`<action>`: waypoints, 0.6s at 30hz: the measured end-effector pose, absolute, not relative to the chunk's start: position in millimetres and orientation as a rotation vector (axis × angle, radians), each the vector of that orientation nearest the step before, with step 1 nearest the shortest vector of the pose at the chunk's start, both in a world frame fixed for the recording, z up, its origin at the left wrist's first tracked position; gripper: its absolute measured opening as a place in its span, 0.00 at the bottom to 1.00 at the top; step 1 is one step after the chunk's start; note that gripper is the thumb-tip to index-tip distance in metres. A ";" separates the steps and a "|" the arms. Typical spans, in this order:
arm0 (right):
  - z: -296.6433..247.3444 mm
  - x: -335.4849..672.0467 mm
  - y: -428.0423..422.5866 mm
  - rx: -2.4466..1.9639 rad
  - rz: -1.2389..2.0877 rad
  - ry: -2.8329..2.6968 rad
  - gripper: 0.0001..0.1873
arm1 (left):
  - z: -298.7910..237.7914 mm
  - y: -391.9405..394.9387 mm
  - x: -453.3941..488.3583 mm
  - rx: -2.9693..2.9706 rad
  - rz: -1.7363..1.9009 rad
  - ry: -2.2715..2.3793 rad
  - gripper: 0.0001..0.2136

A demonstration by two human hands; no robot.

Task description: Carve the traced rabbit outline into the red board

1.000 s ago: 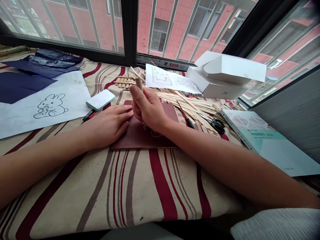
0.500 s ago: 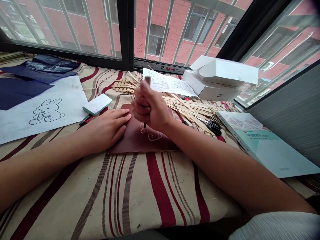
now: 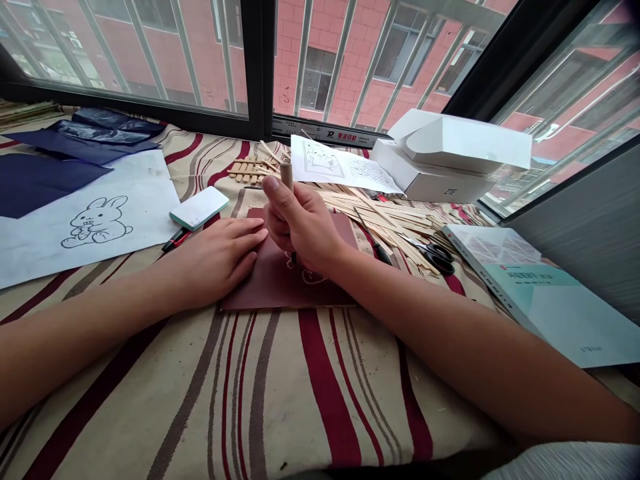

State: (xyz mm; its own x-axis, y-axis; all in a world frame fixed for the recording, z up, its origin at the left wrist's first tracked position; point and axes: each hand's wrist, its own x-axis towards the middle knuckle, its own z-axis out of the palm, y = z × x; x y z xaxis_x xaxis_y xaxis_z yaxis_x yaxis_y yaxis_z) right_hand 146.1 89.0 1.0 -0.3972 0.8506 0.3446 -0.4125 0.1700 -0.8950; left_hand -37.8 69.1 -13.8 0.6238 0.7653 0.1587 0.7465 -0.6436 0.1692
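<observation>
My right hand (image 3: 307, 227) is wrapped round the pale wooden handle of a carving tool (image 3: 287, 175). The tool stands nearly upright, its dark metal shaft pointing down at a reddish-brown board (image 3: 265, 290). Light cut outlines show on the board around the tip; my fist hides part of them. Flat and with fingers stretched out, my left hand (image 3: 220, 257) rests at the board's left side, fingertips on its surface.
Left lie a bunny drawing (image 3: 97, 223), dark blue sheets (image 3: 45, 183), a white block (image 3: 200, 207) and a red-black pen (image 3: 175, 240). Behind and right are wooden strips (image 3: 370, 213), scissors (image 3: 435, 257), a pointed black-handled tool (image 3: 381, 252), a book (image 3: 545, 293) and a white box (image 3: 440, 177).
The tool's handle, blurred before, now shows more clearly above my right fist, and the thumb lies along its side. My left hand keeps its place on the board. The view has shifted slightly.
</observation>
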 end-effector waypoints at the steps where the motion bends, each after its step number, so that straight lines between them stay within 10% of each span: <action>1: 1.2 146.5 89.1 -0.456 1.475 -1.369 0.32 | -13.7 69.0 -37.5 2.749 0.333 1.283 0.29; 18: -5.6 141.7 86.1 -0.547 1.337 -1.437 0.27 | -11.4 67.9 -35.4 2.743 0.321 1.277 0.30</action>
State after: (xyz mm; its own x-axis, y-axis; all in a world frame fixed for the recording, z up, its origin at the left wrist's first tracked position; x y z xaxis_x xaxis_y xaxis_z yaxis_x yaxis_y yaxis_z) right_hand 141.7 86.1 -5.6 -0.3458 0.8604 0.3745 -0.3112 0.2713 -0.9108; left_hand -35.4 67.9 -11.4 0.6263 0.7654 0.1482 0.7445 -0.6436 0.1776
